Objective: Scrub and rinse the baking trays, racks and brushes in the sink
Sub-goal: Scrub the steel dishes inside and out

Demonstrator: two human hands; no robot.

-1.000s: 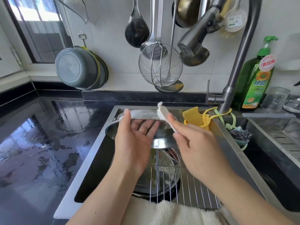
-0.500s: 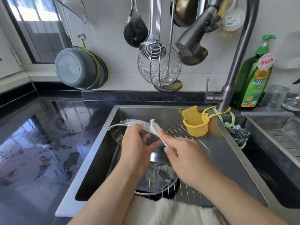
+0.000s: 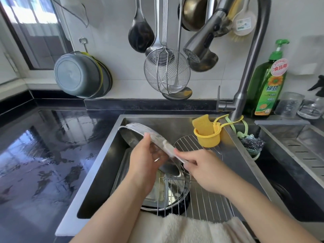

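Observation:
Over the steel sink (image 3: 105, 165), my left hand (image 3: 145, 165) grips a round metal tray (image 3: 138, 131) by its soapy rim and holds it tilted on edge. My right hand (image 3: 203, 169) pinches a white sponge (image 3: 172, 150) and presses it against the rim's right end. Below the hands lie another metal tray (image 3: 168, 195), a rectangular wire rack (image 3: 205, 200) and a round wire rack (image 3: 189, 142). The tap spout (image 3: 203, 41) hangs above, and no water runs from it.
A yellow sponge holder (image 3: 207, 135) hangs at the sink's back right, with a steel scourer (image 3: 252, 144) beside it. Green dish soap (image 3: 268, 85) stands by the tap. Ladles and a wire skimmer (image 3: 166, 71) hang on the wall. A white towel (image 3: 189, 228) drapes the front edge. Wet black counter (image 3: 43, 155) lies left.
My hands have lowered the round tray into the sink and tilted it more steeply. The sponge has slid along the rim toward its lower right end.

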